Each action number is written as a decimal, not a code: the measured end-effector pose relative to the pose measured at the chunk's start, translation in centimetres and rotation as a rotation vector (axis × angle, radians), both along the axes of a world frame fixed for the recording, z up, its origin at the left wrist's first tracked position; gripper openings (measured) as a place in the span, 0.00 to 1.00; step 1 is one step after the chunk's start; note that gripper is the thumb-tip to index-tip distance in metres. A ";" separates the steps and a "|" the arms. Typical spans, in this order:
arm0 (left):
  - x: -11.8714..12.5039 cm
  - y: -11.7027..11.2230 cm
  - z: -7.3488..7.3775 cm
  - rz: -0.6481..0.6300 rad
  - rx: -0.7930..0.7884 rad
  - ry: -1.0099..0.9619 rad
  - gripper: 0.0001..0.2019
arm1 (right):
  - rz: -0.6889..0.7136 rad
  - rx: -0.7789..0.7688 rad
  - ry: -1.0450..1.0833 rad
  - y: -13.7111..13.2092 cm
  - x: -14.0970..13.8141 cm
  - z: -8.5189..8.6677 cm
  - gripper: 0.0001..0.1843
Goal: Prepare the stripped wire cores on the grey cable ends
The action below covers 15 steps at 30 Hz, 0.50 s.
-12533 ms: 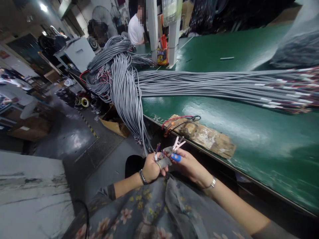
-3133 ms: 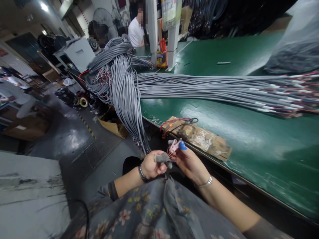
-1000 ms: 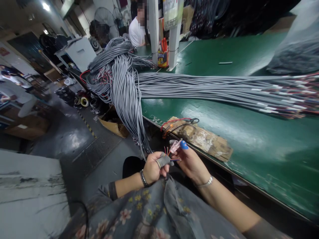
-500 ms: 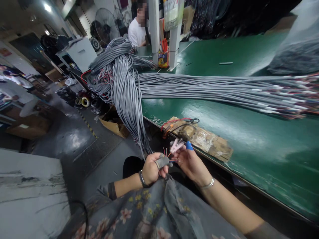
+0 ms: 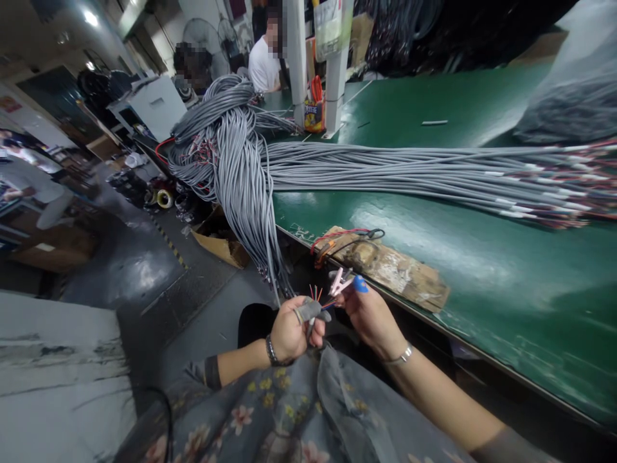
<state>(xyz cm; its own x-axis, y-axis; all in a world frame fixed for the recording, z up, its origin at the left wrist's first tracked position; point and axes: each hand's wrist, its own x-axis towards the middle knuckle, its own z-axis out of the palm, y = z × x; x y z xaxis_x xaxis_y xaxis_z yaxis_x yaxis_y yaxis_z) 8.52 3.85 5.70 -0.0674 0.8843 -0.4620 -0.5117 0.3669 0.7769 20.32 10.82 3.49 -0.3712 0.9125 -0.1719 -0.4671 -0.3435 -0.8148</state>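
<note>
My left hand point(image 5: 289, 331) is closed round the end of a grey cable point(image 5: 308, 310), whose thin coloured wires point(image 5: 315, 294) fan out above my thumb. My right hand point(image 5: 369, 315) pinches a small pink tool point(image 5: 340, 281), with a blue cap point(image 5: 359, 283) on one fingertip, right beside those wire ends. Both hands hover over my lap, just in front of the green table's edge. The cable runs up to a big bundle of grey cables point(image 5: 241, 173) that hangs off the table.
A green table point(image 5: 482, 257) carries a long spread of grey cables point(image 5: 434, 170), and a worn wooden block point(image 5: 390, 267) with red and black wires. A cardboard box point(image 5: 219, 241) sits on the floor. Other people work at the far end.
My left hand has tilted the cable end up and slightly left, so the coloured wires stand more upright. My right hand stays close with the pink tool.
</note>
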 end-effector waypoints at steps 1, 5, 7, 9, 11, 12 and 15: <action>0.1 0.1 -0.1 -0.006 0.000 0.000 0.20 | -0.007 0.018 -0.011 0.0 0.0 -0.2 0.24; 0.4 0.4 -0.4 -0.019 -0.001 0.014 0.19 | 0.048 -0.045 0.028 0.3 -0.1 -0.6 0.23; 0.5 0.6 -0.5 -0.010 -0.009 0.025 0.19 | 0.068 -0.103 0.071 0.5 -0.2 -0.7 0.23; 0.6 0.7 -0.6 0.008 -0.018 0.037 0.19 | 0.069 -0.134 0.103 0.7 -0.4 -0.7 0.22; 0.6 0.8 -0.6 0.015 -0.026 0.051 0.19 | 0.057 -0.149 0.121 0.8 -0.4 -0.8 0.22; 0.6 0.8 -0.6 0.013 -0.030 0.061 0.19 | 0.049 -0.155 0.125 0.8 -0.5 -0.8 0.22; 0.5 0.6 -0.6 -0.010 -0.026 0.103 0.19 | 0.037 -0.178 0.134 0.6 -0.5 -0.6 0.21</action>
<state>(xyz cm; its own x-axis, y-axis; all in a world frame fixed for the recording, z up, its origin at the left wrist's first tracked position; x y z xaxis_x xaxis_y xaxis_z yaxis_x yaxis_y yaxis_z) 9.05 4.45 5.08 -0.1067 0.8730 -0.4759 -0.4256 0.3925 0.8154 19.86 11.41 2.89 -0.4341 0.8574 -0.2763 -0.5514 -0.4955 -0.6712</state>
